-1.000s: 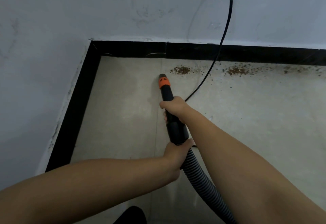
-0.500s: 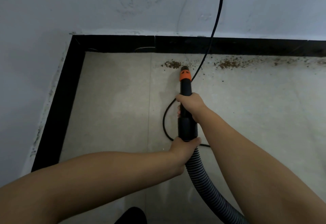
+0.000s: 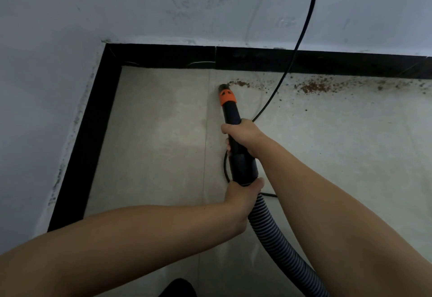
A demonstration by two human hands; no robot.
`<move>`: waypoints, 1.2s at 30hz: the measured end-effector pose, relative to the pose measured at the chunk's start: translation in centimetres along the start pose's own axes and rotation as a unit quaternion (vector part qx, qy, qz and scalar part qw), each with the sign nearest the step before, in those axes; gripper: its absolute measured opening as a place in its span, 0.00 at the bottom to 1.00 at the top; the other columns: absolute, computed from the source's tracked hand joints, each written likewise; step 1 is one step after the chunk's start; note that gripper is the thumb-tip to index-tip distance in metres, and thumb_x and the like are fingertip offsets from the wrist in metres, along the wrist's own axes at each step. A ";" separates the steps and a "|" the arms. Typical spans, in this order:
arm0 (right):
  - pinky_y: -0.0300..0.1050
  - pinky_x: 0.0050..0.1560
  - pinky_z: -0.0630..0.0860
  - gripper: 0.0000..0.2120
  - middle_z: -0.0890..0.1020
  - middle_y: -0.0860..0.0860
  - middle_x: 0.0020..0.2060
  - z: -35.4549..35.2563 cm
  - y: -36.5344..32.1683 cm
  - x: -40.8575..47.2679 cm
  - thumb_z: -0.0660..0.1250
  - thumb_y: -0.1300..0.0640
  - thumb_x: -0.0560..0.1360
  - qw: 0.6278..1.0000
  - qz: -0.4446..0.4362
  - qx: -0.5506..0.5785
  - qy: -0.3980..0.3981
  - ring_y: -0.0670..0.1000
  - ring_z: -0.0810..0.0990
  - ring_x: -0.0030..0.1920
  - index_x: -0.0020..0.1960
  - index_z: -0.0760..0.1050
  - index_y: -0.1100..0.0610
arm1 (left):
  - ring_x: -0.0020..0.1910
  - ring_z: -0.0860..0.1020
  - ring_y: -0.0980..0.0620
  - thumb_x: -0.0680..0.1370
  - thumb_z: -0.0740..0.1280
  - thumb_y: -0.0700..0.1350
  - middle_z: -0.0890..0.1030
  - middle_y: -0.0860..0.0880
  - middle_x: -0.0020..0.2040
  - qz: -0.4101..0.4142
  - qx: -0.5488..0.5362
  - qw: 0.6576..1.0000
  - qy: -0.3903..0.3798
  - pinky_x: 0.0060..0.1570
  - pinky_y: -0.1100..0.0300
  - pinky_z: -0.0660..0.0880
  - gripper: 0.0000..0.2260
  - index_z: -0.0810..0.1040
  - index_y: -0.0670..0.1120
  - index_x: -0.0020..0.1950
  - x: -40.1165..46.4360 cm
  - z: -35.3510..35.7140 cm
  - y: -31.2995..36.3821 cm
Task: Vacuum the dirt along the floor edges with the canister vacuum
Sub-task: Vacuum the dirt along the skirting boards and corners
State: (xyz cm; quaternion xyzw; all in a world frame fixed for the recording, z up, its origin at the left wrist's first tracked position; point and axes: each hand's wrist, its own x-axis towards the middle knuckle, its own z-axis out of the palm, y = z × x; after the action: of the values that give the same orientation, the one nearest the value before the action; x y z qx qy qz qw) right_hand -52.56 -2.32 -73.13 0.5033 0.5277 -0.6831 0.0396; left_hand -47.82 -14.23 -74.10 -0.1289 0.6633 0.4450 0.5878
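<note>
The black vacuum nozzle (image 3: 231, 114) with an orange band near its tip points at the far wall. Its tip touches the left end of a small brown dirt patch (image 3: 239, 84). My right hand (image 3: 243, 135) grips the nozzle's middle. My left hand (image 3: 243, 196) grips its rear end, where the grey ribbed hose (image 3: 280, 243) begins and runs off to the lower right. A larger trail of dirt (image 3: 313, 86) lies along the black skirting (image 3: 327, 64) further right.
A black power cord (image 3: 301, 32) hangs from a wall socket at the top and loops on the tiled floor (image 3: 152, 144) beside the nozzle. The room corner sits at the upper left. A dark shoe tip (image 3: 177, 288) shows at the bottom edge.
The nozzle tip has swung left and forward, from just right of the small dirt patch to its left end. Both hands keep their grip.
</note>
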 end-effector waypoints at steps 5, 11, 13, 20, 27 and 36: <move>0.42 0.26 0.75 0.06 0.73 0.57 0.29 1.3 -1.1 0.8 0.65 0.64 0.75 0.999 -0.003 -0.006 -0.033 0.53 0.73 0.24 0.48 0.68 0.61 | 0.53 0.80 0.44 0.75 0.71 0.47 0.81 0.43 0.54 0.016 -0.015 1.000 0.022 0.55 0.50 0.78 0.16 0.76 0.44 0.61 0.1 -0.9 0.9; 0.43 0.27 0.75 0.06 0.73 0.56 0.29 0.4 -1.2 1.4 0.65 0.64 0.75 1.000 0.000 0.020 0.000 0.52 0.72 0.24 0.45 0.68 0.60 | 0.53 0.80 0.45 0.75 0.72 0.47 0.81 0.43 0.55 0.030 -0.003 0.999 0.017 0.54 0.51 0.78 0.17 0.76 0.44 0.62 0.6 -0.4 1.5; 0.43 0.26 0.75 0.06 0.73 0.56 0.29 -0.6 -0.9 1.4 0.65 0.64 0.75 0.999 0.000 0.030 0.024 0.52 0.72 0.23 0.45 0.68 0.60 | 0.52 0.80 0.45 0.75 0.71 0.46 0.81 0.43 0.55 0.030 0.006 0.999 0.009 0.53 0.52 0.78 0.17 0.75 0.44 0.62 0.6 0.1 1.5; 0.46 0.29 0.75 0.07 0.72 0.57 0.28 -4.2 0.2 1.1 0.65 0.64 0.74 0.993 0.000 0.073 0.094 0.54 0.72 0.24 0.46 0.67 0.61 | 0.44 0.77 0.51 0.76 0.69 0.45 0.78 0.46 0.48 0.023 0.053 0.998 -0.037 0.43 0.59 0.75 0.14 0.74 0.43 0.59 0.6 2.1 1.3; 0.45 0.27 0.76 0.07 0.73 0.57 0.28 -5.2 -1.1 1.5 0.65 0.65 0.74 0.995 -0.002 0.036 0.092 0.54 0.72 0.23 0.48 0.67 0.61 | 0.43 0.77 0.51 0.76 0.70 0.45 0.78 0.47 0.47 0.027 0.034 0.998 -0.044 0.45 0.57 0.74 0.14 0.74 0.44 0.60 0.7 3.5 2.4; 0.45 0.29 0.75 0.06 0.73 0.56 0.28 -1.2 -2.2 2.7 0.65 0.64 0.75 1.000 -0.009 0.010 -0.001 0.53 0.72 0.24 0.47 0.67 0.61 | 0.53 0.80 0.45 0.75 0.72 0.49 0.81 0.43 0.55 0.028 -0.001 1.000 0.006 0.56 0.49 0.78 0.19 0.75 0.45 0.63 1.7 1.2 2.8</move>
State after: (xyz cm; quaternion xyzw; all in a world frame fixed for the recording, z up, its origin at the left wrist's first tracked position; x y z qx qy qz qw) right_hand -54.36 0.82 -73.53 0.4987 0.5252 -0.6889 0.0292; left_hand -49.39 -11.13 -74.25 -0.1134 0.6696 0.4610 0.5712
